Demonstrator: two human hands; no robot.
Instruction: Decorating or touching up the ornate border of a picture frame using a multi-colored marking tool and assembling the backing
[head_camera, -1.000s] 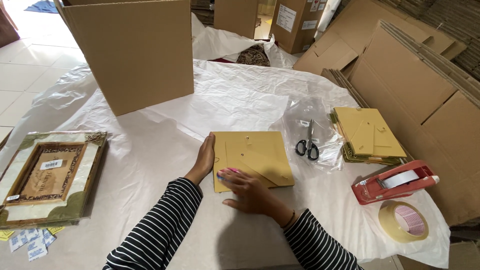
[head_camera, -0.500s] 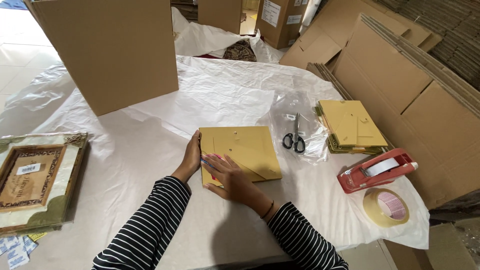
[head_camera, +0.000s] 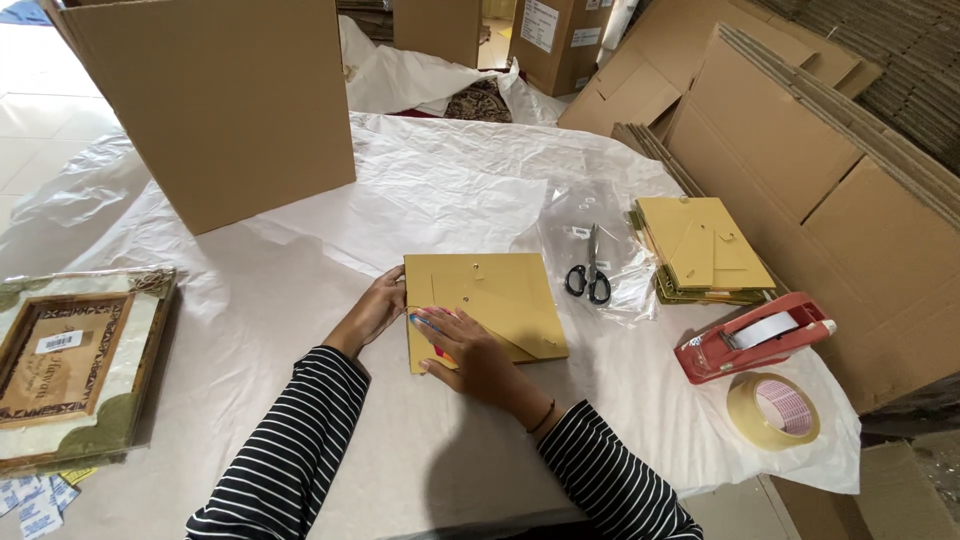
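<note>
White paper covers the tabletop (head_camera: 250, 330), with flattened cardboard stacked along its right edge. Large open cardboard box (head_camera: 215, 100) stands at the far left corner; contents not visible. Yellow backing board (head_camera: 500, 295) lies flat near the front edge, centre. Left hand (head_camera: 372, 312) rests fingers curled against the board's left edge. Right hand (head_camera: 470, 350) lies flat, fingers extended, pressing the board's near-left corner. Scissors (head_camera: 588, 270) lie just right of it.
</note>
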